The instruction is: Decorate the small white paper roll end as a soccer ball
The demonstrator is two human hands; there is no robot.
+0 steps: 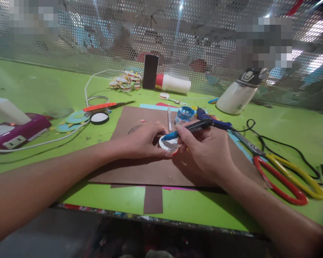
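Note:
My left hand (148, 141) grips a small white disc (169, 144) by its edge, thumb at the front and fingers behind. Dark lines cross the disc's face, and a bit of red shows at its lower rim. In my right hand (204, 143) is a blue and black marker (190, 128), slanted down to the left, its tip at the upper left of the disc. Both hands are above a brown sheet (140, 172). Just beyond them are a clear tube (169, 120) and a jar with blue contents (185, 114).
Large red and yellow-handled scissors (281, 175) and a blue glue gun (212, 120) lie at right. A white bottle (237, 95) stands behind them. A purple power strip (24, 132) and orange cutter (99, 106) are at left. A phone (150, 71) stands at the back.

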